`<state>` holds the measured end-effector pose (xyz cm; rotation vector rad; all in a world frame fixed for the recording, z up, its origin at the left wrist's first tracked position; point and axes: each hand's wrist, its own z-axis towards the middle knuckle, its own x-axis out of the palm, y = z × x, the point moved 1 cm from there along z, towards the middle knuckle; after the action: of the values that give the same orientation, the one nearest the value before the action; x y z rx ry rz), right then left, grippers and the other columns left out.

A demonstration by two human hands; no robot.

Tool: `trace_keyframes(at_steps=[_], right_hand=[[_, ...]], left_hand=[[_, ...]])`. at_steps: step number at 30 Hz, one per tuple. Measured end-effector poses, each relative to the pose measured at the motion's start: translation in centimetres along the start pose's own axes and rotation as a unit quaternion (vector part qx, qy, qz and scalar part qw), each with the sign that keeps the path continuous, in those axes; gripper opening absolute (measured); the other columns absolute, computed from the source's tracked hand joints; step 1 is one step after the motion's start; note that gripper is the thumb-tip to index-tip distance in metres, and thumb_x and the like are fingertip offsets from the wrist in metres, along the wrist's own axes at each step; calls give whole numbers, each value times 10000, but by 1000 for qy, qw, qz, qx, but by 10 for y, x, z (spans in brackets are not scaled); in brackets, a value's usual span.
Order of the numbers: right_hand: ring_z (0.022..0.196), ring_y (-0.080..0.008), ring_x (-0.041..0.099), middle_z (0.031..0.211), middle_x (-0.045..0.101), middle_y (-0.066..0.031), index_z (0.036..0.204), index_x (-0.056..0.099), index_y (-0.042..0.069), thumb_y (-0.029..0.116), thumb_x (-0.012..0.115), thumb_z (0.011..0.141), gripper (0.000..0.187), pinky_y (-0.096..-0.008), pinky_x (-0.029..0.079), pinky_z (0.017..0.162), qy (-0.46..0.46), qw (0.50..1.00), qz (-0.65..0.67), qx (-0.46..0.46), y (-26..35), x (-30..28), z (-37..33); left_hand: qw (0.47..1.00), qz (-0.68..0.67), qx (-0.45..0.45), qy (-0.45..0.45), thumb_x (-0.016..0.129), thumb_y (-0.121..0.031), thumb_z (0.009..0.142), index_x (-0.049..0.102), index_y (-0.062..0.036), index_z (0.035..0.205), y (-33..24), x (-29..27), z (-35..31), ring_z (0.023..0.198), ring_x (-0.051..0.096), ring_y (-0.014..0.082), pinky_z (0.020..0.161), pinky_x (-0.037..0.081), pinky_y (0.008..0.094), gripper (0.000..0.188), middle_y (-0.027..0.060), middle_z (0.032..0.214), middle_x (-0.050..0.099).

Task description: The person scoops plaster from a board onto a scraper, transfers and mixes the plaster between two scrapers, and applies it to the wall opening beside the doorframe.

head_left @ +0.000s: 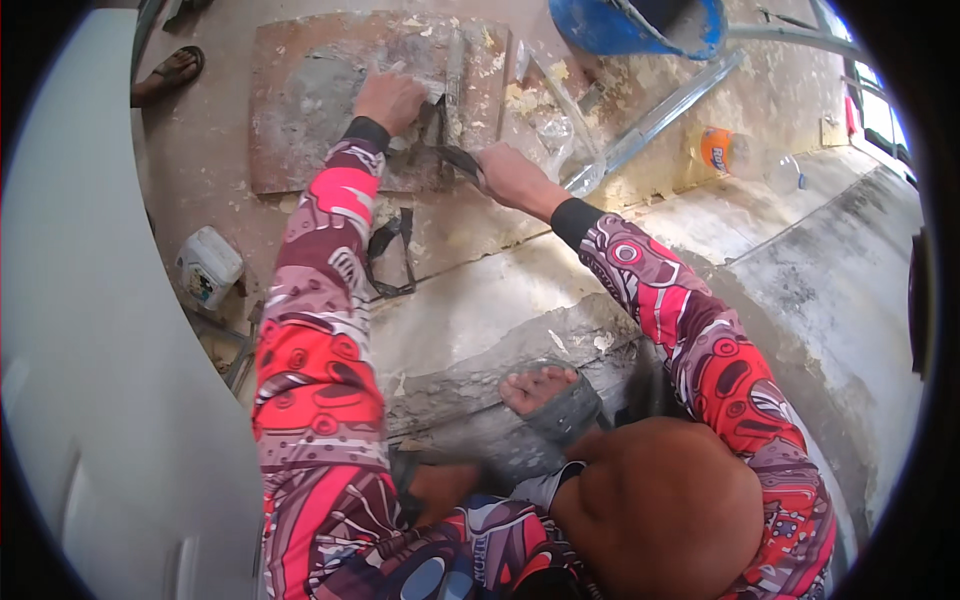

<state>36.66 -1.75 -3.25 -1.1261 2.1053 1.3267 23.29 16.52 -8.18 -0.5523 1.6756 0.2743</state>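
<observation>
My left hand [392,102] is closed over a flat board [275,100] smeared with wet grey mortar [325,90]. What it grips is mostly hidden beneath it; a dark edge shows just to its right. To the right, my right hand [513,180] is wrapped round the dark handle of a trowel [458,160]. The trowel points left toward the mortar near my left hand, and its blade is hard to make out there. A dark, strap-like loop [392,255] lies on the floor below the board.
A blue bucket [640,30] stands beyond the board. Clear plastic strips [650,125] and an orange-labelled bottle [728,150] lie right. A white jug [210,265] sits left, near a white panel [70,330]. My sandalled foot [545,390] rests on a rough ledge; another person's foot [172,75] is at the far left.
</observation>
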Motion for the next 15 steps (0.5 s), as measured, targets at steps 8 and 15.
trace_keyframes(at_steps=[8, 15], right_hand=[[777, -481, 628, 790, 626, -313, 867, 642, -61, 108, 531, 833, 205, -517, 508, 714, 15, 999, 24, 20, 6, -8, -8], [799, -493, 627, 808, 627, -328, 820, 648, -81, 120, 503, 837, 249, -535, 503, 756, -19, 998, 51, 28, 2, 2, -7]], left_hand=[[967, 55, 215, 126, 582, -223, 831, 696, -212, 749, 18, -8, -45, 929, 665, 225, 956, 393, 515, 141, -8, 731, 683], [989, -30, 46, -134, 542, -127, 829, 676, -219, 1179, 36, -45, -86, 1067, 621, 218, 927, 420, 482, 386, 85, 1070, 705]])
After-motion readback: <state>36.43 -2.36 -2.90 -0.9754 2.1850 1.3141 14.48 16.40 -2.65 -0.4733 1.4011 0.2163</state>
